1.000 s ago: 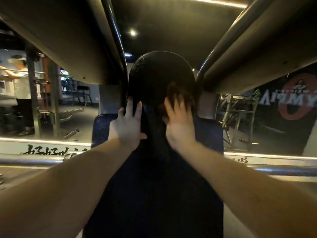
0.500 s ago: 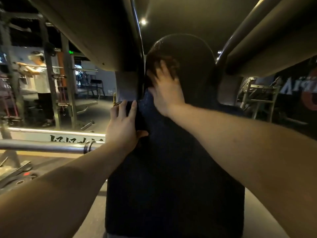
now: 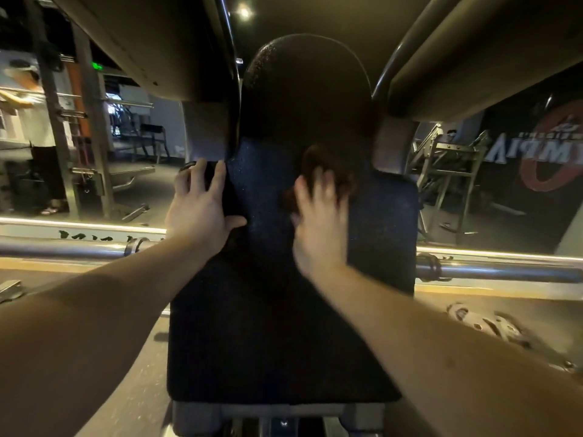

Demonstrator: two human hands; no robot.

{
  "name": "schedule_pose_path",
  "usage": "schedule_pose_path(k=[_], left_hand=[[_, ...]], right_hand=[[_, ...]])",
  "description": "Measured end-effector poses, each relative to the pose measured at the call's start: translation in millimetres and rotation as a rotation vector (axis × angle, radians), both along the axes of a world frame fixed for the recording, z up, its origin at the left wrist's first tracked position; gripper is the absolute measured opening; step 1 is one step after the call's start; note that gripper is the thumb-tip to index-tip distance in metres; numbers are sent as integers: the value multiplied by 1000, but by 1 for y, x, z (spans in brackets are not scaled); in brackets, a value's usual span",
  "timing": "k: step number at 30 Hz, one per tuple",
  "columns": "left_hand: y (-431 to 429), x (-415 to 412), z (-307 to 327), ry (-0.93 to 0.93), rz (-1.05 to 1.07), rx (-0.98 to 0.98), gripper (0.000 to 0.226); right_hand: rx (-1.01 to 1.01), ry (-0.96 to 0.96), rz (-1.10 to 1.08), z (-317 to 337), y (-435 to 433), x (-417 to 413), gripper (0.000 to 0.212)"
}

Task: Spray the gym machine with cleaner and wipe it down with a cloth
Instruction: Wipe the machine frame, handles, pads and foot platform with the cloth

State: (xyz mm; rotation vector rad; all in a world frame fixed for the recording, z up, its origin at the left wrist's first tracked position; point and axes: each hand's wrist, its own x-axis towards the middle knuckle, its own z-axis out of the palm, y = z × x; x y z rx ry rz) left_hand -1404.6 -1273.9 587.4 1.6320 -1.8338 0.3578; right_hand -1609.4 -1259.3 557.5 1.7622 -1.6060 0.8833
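We have the cloth [image 3: 328, 165] under our right hand [image 3: 318, 222], on the upper part of the pad [image 3: 268, 326], just below where it narrows into the rounded headrest [image 3: 306, 89]. The cloth pokes out past the fingertips at 12 o'clock and a little shows at 9 o'clock of the palm. The fingers are splayed and laid flat over it. As far as the blur lets us see, they press it rather than grip it. Our left hand [image 3: 202, 212] sits at 9 o'clock of the right, apart from it. It lies flat on the pad's left edge with fingers straight and spread, thumb pointing to 3 o'clock, and holds nothing. We judge it is only bracing. The pad's long axis runs from 6 to 12 o'clock, in line with our right forearm, so the stroke we judge comes next is a plain push or pull along that line. The headrest lies at 12 o'clock of the cloth, and most of the pad lies at 6 o'clock, under our arms. The right hand is the one to do it, being already on the cloth. The pad looks blue-black with a fine grain and pale specks, perhaps spray droplets. The cloth is reddish brown and bunched. A steel bar [image 3: 504, 271] crosses behind the pad from 9 to 3 o'clock.
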Motion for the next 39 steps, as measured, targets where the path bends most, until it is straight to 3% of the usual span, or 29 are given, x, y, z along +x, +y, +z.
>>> schedule_pose_path(k=[3, 6, 9, 11, 14, 18, 21, 23, 26, 28, 30, 39], left_hand=[[7, -8, 2, -4, 37, 37, 103], [16, -13, -1, -45, 31, -12, 93], [26, -27, -14, -150, -77, -80, 83], [30, -39, -28, -210, -128, -33, 92], [36, -52, -46, -230, -87, 40, 104], [67, -58, -67, -245, -64, 116, 95], [118, -61, -79, -245, -158, 217, 84], [156, -56, -88, -115, -218, 377, 75], [221, -38, -88, 482, -363, 704, 36], [267, -17, -84, 726, -424, 795, 28], [322, 6, -75, 741, -466, 829, 35], [492, 59, -3, 684, -415, 749, 24]], right_hand=[[195, 160, 192, -74, 43, -11, 69], [201, 309, 182, -52, 44, -59, 62], [126, 164, -108, 18, 21, -97, 58], [136, 90, -123, 32, 14, -105, 62], [147, 45, -109, -29, 31, -79, 65], [360, 10, 17, -108, 80, -61, 59], [523, -228, 173, -101, 121, -48, 49], [675, -594, 301, -92, 164, -27, 45], [1028, -1231, 422, -83, 233, 1, 33], [1221, -1518, 494, -74, 272, 14, 32], [1336, -1603, 579, -58, 312, 28, 34], [1569, -1405, 685, 22, 460, 79, 48]])
